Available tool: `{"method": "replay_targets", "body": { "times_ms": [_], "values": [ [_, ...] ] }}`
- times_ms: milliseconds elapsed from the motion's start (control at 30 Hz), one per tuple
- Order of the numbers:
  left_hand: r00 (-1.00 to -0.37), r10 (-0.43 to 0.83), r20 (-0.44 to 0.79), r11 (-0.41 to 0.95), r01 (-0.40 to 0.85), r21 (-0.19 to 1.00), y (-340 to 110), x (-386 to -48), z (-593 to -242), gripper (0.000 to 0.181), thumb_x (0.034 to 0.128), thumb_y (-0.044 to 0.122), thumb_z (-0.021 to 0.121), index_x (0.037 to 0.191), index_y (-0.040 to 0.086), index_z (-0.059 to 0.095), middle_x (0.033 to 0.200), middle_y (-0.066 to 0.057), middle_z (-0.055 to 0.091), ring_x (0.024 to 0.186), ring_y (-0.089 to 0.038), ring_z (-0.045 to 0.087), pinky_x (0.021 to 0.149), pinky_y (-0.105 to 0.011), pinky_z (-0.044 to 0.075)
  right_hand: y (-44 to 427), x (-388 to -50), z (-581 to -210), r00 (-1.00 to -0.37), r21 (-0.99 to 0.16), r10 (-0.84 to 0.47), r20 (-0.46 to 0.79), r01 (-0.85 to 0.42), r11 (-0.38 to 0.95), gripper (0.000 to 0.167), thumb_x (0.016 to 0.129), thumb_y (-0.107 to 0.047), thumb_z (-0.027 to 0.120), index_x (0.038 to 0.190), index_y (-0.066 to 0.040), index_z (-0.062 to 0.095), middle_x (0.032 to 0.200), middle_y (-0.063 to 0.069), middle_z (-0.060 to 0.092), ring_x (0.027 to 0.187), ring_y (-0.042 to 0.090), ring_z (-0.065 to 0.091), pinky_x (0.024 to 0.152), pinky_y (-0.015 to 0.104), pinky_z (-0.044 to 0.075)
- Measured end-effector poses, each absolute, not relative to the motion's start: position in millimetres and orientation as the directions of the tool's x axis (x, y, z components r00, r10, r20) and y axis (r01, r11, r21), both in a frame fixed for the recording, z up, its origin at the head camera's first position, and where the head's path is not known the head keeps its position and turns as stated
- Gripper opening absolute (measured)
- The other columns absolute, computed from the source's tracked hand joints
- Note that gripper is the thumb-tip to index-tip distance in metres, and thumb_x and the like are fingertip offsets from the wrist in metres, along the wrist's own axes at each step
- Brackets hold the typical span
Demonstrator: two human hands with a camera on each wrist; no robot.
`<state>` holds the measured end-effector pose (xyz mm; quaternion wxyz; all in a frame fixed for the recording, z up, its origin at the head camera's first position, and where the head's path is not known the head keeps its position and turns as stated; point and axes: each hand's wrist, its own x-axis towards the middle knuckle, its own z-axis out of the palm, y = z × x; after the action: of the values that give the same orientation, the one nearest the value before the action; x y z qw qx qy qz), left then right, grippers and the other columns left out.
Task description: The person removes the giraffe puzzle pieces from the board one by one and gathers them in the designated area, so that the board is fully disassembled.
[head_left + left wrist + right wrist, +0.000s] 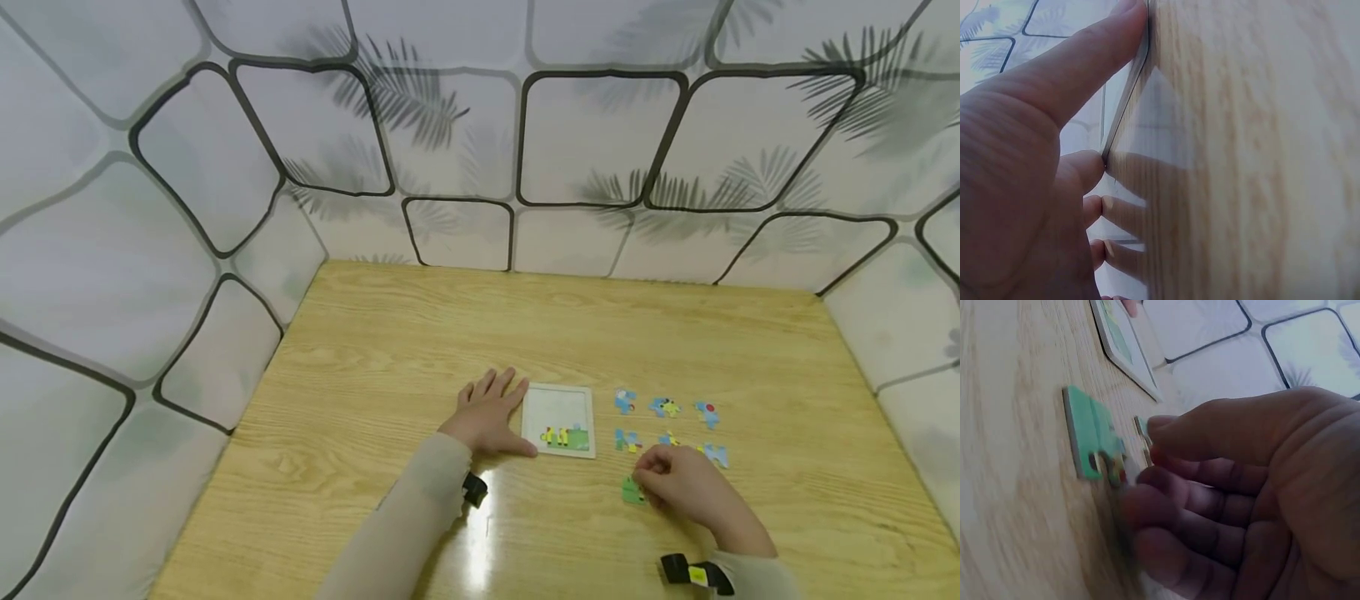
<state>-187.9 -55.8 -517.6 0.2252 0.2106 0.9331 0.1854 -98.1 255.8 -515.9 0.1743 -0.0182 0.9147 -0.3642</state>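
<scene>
My left hand (487, 419) spreads along the left side of a white puzzle tray (557, 407), thumb at its near corner and index finger at its far one. Joined green and yellow pieces (566, 438) fill the tray's lower right part. To the right of the tray, my right hand (686, 487) hovers low with bent fingers beside a green puzzle piece (1088, 434). That piece lies on the table, its notched edge close to the fingertips. Whether the fingers pinch anything is hidden by blur and overlap.
Loose, mostly blue puzzle pieces (664, 407) lie in two rows right of the tray, the near row partly behind my right hand. The wooden table (390, 333) meets patterned fabric walls (457, 233) at the back and sides.
</scene>
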Motion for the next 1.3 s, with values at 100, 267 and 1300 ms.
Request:
{"method": "replay_targets", "body": {
  "times_ms": [100, 267, 1300],
  "values": [
    [-0.809, 0.479, -0.341, 0.841, 0.311, 0.444, -55.4, -187.8, -516.7, 0.114, 0.0757, 0.07, 0.075, 0.163, 0.027, 0.016, 0.17, -0.001, 0.001, 0.155, -0.031, -0.004, 0.12, -0.058, 0.003, 244.6, -101.6, -513.8, -0.952, -0.664, -0.164, -0.257, 0.051, 0.746, 0.008, 0.093, -0.019, 0.072, 0.092, -0.011, 0.073, 0.078, -0.005, 0.065, 0.069, 0.011, 0.057, 0.062, 0.027, 0.047],
    [-0.812, 0.474, -0.342, 0.845, 0.31, 0.435, -55.1, -187.5, -516.5, 0.114, 0.0754, 0.07, 0.075, 0.163, 0.028, 0.016, 0.17, -0.001, 0.002, 0.155, -0.03, -0.003, 0.12, -0.058, 0.004, 212.5, -110.8, -509.1, -0.943, -0.704, -0.259, -0.209, -0.039, 0.709, 0.007, 0.093, -0.018, 0.072, 0.088, -0.014, 0.073, 0.079, -0.005, 0.063, 0.07, 0.012, 0.055, 0.062, 0.027, 0.046],
    [-0.817, 0.464, -0.342, 0.853, 0.308, 0.422, -55.3, -186.4, -514.0, 0.112, 0.0766, 0.069, 0.074, 0.163, 0.027, 0.017, 0.17, -0.002, 0.004, 0.155, -0.031, -0.001, 0.12, -0.058, 0.004, 154.0, -147.8, -519.3, -0.924, -0.623, -0.313, -0.22, -0.114, 0.774, 0.025, 0.091, -0.01, 0.072, 0.116, -0.01, 0.068, 0.085, 0.001, 0.053, 0.073, 0.017, 0.048, 0.064, 0.034, 0.042]
  ]
}}
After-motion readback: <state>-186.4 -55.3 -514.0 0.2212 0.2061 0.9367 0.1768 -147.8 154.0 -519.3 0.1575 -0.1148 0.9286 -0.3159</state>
